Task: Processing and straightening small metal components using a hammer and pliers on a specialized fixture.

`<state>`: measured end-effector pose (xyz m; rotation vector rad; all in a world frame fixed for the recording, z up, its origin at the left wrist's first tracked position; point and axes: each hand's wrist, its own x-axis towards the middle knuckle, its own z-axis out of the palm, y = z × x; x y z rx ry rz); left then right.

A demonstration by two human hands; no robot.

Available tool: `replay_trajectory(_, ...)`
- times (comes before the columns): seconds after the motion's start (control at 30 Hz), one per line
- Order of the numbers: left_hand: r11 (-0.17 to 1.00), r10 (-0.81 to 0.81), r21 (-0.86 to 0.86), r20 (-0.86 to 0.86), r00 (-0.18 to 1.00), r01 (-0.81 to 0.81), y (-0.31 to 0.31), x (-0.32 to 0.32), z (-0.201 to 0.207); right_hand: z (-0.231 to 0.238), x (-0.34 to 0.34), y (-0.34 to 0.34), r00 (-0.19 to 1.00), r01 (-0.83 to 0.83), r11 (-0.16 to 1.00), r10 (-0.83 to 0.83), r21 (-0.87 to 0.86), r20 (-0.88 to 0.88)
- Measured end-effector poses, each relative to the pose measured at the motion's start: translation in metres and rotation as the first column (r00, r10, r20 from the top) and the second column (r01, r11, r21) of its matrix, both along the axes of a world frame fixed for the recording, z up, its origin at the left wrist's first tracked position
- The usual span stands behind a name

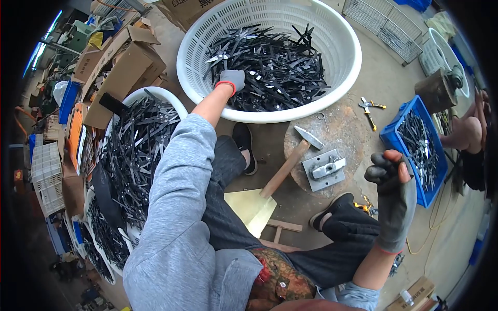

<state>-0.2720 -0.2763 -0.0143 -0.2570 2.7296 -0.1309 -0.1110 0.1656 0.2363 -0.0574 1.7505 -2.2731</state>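
My left hand (233, 80), in a grey glove with a red cuff, reaches over the near left of a large white plastic basket (346, 78). Its fingers close on a scissor-like pair of blades (222, 58) with a shiny part; the fingertips are partly hidden. Around it lies a heap of dark scissor-like metal pieces (280, 72). Raised at the right, my right hand (391, 181) wears a dark-coated glove with bare fingertips showing. Its fingers curl loosely, apart from the thumb, and nothing shows between them. A hammer (290, 160) leans beside a metal block with a fixture (325, 169) on a round stump (345, 135).
More dark pieces fill white baskets (137, 150) at my left and a blue crate (417, 150) at the right. Yellow-handled pliers (371, 111) lie on the stump's far right side. Cardboard boxes (122, 72) stand at the far left. Another person's arm (464, 135) shows at the right edge.
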Motion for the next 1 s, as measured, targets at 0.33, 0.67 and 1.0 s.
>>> replay_trajectory(0.33,0.985,-0.165,0.016,-0.183,0.969,0.171,-0.01,-0.004,0.034,-0.002,-0.003,-0.006,1.0,0.001,0.993,-0.003,0.115,0.013)
replay_trajectory(0.67,0.315,0.247,0.838,-0.526,0.814,0.446,0.035,0.071,0.237,0.002,0.009,-0.006,0.995,-0.039,0.97,0.059,0.241,-0.076)
replay_trajectory(1.0,-0.38,0.288,0.851,-0.264,0.921,0.362,0.17,0.186,0.258,-0.048,0.018,-0.021,0.943,0.071,0.91,0.072,0.409,-0.324)
